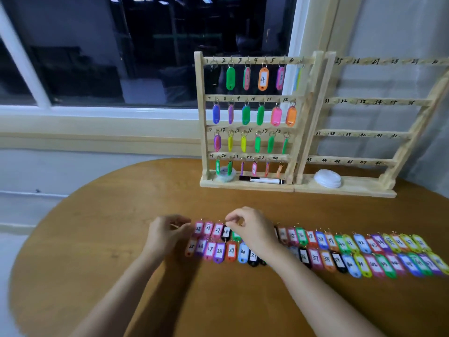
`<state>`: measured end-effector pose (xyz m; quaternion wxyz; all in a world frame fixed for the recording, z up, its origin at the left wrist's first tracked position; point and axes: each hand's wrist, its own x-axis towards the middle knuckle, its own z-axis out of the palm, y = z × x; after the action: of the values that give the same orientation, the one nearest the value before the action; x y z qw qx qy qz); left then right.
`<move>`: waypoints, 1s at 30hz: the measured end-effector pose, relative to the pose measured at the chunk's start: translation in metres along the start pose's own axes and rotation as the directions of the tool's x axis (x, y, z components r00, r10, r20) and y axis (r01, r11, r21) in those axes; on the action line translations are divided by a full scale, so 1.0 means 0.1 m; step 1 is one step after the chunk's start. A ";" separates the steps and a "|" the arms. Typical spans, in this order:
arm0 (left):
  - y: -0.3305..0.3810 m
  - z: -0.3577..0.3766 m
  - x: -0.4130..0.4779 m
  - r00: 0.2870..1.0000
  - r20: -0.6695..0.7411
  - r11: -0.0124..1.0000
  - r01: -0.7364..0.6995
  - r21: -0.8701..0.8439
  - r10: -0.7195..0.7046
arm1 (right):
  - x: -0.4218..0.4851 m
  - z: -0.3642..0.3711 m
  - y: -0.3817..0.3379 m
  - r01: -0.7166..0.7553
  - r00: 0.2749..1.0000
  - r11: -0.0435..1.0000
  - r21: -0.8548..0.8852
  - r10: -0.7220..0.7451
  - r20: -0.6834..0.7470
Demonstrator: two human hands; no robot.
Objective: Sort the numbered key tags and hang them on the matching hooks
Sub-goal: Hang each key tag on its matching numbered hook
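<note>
Two rows of coloured numbered key tags (328,251) lie across the round wooden table (121,239), running from about 25 on the left to the high forties on the right. My left hand (167,235) sits at the rows' left end, its fingers curled beside the pink tag 25 (198,228). My right hand (252,229) hovers over the back row, fingertips pinched at the ring above the black tag 28 (226,232). The left rack (250,122) has tags hanging on hooks 1 to 24. The right rack (364,132), numbered 25 to 48, holds none.
A black-and-white marker (262,180) and a small roll (226,173) lie on the left rack's base. A stack of white discs (328,178) rests on the right rack's base. A dark window and its sill stand behind the table.
</note>
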<state>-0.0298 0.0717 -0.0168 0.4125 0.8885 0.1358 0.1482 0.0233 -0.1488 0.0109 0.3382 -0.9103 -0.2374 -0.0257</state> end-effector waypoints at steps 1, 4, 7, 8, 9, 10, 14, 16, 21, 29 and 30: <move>-0.05 -0.01 -0.02 1.000 0.019 1.000 -0.015 0.019 0.015 | 0.04 0.05 -0.05 -0.001 1.000 1.000 -0.001 0.001 0.000; -0.15 -0.03 -0.03 0.996 0.058 0.994 -0.073 0.076 0.069 | 0.16 0.17 -0.16 0.011 1.000 1.000 -0.009 -0.010 0.016; -0.18 -0.01 -0.01 0.987 0.121 0.984 -0.124 0.124 0.109 | 0.30 0.27 -0.23 0.042 0.998 0.998 -0.038 -0.040 0.046; -0.19 0.00 -0.01 0.983 0.136 0.980 -0.140 0.144 0.120 | 0.34 0.30 -0.25 0.050 0.997 0.997 -0.055 -0.047 0.061; -0.19 0.01 -0.01 0.981 0.145 0.975 -0.151 0.162 0.128 | 0.37 0.33 -0.26 0.056 0.996 0.996 -0.070 -0.051 0.076; -0.20 0.01 -0.01 0.980 0.149 0.972 -0.155 0.178 0.130 | 0.40 0.36 -0.27 0.060 0.994 0.995 -0.082 -0.053 0.092; -0.19 0.02 -0.01 0.980 0.144 0.967 -0.161 0.197 0.134 | 0.49 0.44 -0.28 0.095 0.985 0.986 -0.134 -0.074 0.157; -0.19 0.02 -0.01 0.980 0.143 0.968 -0.163 0.192 0.136 | 0.52 0.45 -0.28 0.106 0.981 0.981 -0.161 -0.077 0.181; -0.20 0.00 -0.02 0.983 0.123 0.974 -0.158 0.160 0.139 | 0.57 0.47 -0.30 0.132 0.978 0.969 -0.210 -0.093 0.187; -0.02 -0.14 0.04 0.993 0.112 0.988 -0.054 0.144 0.038 | 0.57 0.38 -0.28 0.063 0.990 0.991 -0.120 -0.047 0.132; 0.02 -0.15 0.06 0.994 0.105 0.993 -0.016 0.117 0.004 | 0.57 0.34 -0.27 0.051 0.992 0.994 -0.098 -0.039 0.118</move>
<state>-0.0295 0.0833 -0.0053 0.3652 0.9185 0.1179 0.0953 0.0574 -0.0864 0.0133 0.2769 -0.9205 -0.2754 0.0079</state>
